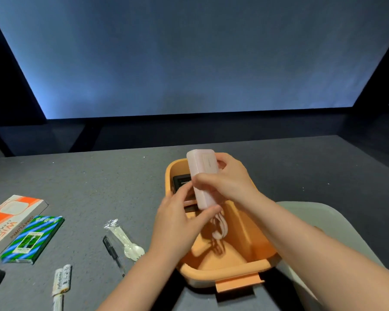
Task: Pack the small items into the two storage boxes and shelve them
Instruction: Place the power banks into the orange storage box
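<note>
Grey and speckled, the surface (99, 187) fills the lower half of the frame beneath a dim bluish wall. Right of centre stands an orange storage box (240, 269), open-topped, with a dark item (181, 181) lying at its far end. Over the box both hands hold a pale pink power bank (203, 178), tilted, its looped cord (220, 230) hanging into the box. The right hand (228, 182) wraps its fingers round the upper part; the left hand (180, 221) pinches the lower end. At lower left lie an orange-and-white carton (11, 218), a green-and-blue striped packet (33, 239), white batteries (62, 280), a black pen (112, 253) and a wrapped plastic spoon (126, 240). A pale green container (323, 223) sits just beside the box, at lower right.
</note>
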The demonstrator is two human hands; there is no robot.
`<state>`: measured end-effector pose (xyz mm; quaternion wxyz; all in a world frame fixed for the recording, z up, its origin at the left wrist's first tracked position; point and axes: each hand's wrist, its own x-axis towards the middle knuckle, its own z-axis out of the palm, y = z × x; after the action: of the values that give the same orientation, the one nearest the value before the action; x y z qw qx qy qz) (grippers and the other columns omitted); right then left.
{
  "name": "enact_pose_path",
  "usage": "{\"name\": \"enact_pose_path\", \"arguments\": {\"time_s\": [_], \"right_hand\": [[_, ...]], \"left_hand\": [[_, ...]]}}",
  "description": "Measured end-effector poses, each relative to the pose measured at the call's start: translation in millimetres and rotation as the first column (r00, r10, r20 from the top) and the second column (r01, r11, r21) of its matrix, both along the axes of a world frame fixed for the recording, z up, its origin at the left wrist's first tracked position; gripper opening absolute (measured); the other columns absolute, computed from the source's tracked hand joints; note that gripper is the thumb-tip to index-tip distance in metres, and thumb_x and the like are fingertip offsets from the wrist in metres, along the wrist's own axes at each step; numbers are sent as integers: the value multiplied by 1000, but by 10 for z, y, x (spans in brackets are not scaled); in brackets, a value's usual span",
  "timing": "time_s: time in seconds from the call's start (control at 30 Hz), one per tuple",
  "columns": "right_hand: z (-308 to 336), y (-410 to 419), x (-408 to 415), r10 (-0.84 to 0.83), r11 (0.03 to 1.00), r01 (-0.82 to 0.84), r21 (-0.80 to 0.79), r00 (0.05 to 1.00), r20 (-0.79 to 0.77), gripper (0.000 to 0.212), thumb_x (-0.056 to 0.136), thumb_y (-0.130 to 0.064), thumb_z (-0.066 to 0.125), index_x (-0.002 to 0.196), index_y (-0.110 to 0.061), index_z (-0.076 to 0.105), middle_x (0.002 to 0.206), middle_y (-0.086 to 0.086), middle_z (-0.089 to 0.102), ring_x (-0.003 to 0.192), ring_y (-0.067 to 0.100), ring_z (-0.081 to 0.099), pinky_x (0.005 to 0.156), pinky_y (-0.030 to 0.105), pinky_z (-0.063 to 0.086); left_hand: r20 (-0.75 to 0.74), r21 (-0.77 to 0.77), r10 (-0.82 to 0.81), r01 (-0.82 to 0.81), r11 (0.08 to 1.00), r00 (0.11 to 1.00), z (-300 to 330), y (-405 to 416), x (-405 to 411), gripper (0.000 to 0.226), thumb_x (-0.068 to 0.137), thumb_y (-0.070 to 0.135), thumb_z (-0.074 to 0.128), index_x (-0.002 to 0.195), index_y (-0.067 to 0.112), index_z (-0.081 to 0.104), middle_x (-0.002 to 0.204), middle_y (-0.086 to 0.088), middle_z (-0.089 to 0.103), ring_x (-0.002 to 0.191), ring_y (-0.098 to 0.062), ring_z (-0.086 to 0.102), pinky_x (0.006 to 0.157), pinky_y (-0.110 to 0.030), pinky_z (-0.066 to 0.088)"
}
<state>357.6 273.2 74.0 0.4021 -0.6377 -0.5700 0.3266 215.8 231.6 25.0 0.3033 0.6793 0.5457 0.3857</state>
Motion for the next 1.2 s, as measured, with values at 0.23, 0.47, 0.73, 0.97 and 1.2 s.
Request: {"name": "enact_pose_path", "arguments": {"time_s": [0.23, 0.47, 0.73, 0.97, 1.2], "right_hand": [[-63, 574, 160, 287, 954, -283, -102, 751, 595, 85, 59, -36, 86, 130, -34, 40, 123, -7, 53, 112, 15, 51, 83, 33, 56], [-46, 916, -37, 495, 826, -484, -290, 376, 783, 87, 64, -25, 85, 137, -33, 38, 131, -5, 51, 117, 17, 47, 89, 32, 50], [-246, 901, 114, 475, 835, -514, -195, 494, 728, 67, 80, -30, 73, 140, -34, 44, 145, -9, 43, 131, 15, 38, 103, 35, 42], [-585, 575, 116, 183, 921, -370, 124, 691, 700, 46, 90, -28, 64, 134, -30, 53, 138, -11, 49, 128, 8, 36, 106, 33, 37], [-641, 494, 29, 144, 939, -316, 138, 724, 674, 47, 92, -20, 62, 137, -28, 51, 141, -8, 48, 133, 12, 35, 110, 39, 37]], "left_hand": [[-243, -12, 46, -50, 999, 969, -265, 200, -331, 64, 91, 45, 51, 146, 29, 23, 153, 9, 27, 142, -10, 19, 117, -37, 14], [-148, -27, 37, -42, 999, 988, -303, 210, -387, 50, 92, 41, 49, 138, 38, 32, 136, 22, 41, 129, -4, 33, 112, -40, 25], [-96, -45, 49, -54, 998, 994, -362, 214, -372, 52, 93, 42, 47, 141, 38, 28, 133, 29, 34, 131, -1, 30, 114, -40, 24], [-97, -71, 73, -80, 994, 993, -403, 216, -367, 56, 92, 46, 46, 144, 35, 28, 143, 17, 40, 133, -7, 33, 110, -37, 29], [-131, -77, 83, -93, 993, 988, -341, 186, -349, 53, 92, 47, 44, 142, 36, 29, 141, 14, 43, 130, -9, 37, 109, -42, 31]]}}
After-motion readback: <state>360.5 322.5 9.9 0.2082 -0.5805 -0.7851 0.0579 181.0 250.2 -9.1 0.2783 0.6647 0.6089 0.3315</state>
